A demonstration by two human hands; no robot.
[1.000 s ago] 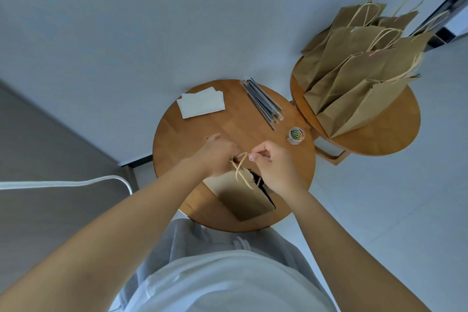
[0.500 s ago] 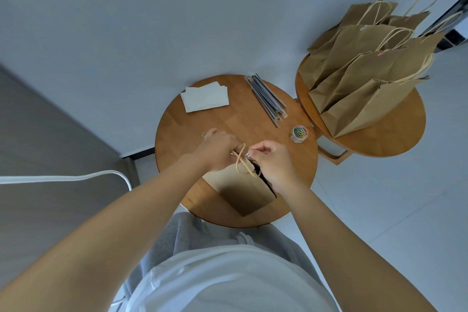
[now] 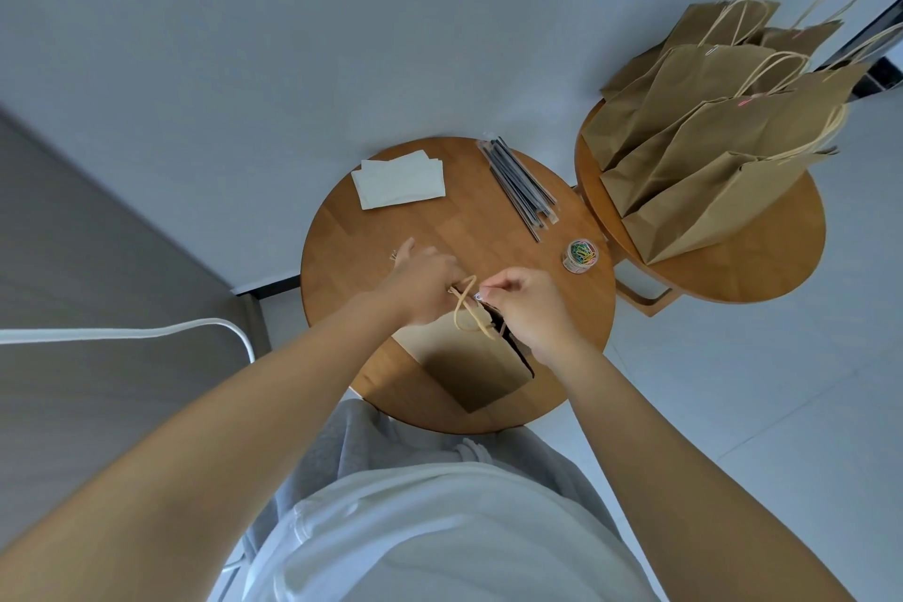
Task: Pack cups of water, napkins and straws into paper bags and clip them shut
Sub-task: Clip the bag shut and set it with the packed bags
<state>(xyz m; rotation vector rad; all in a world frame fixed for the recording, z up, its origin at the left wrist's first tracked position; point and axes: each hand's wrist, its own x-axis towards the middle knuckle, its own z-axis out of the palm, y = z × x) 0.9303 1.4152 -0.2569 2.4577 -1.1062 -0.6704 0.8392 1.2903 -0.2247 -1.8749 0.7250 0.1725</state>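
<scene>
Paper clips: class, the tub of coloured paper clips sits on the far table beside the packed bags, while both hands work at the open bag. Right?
No. The head view shows the tub of paper clips on the near table, beside the straws. Both hands, left hand and right hand, work at the open bag.

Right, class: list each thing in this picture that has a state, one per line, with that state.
Bag on near table: upright, top pinched together, partly open on the right.
Left hand: grips the bag top.
Right hand: pinches a small clip at the bag top.
Far bags: leaning, at least two clipped.
Clip jar: upright, holds coloured clips.
Napkins: stacked flat.
Straws: wrapped, bundled flat.
</scene>
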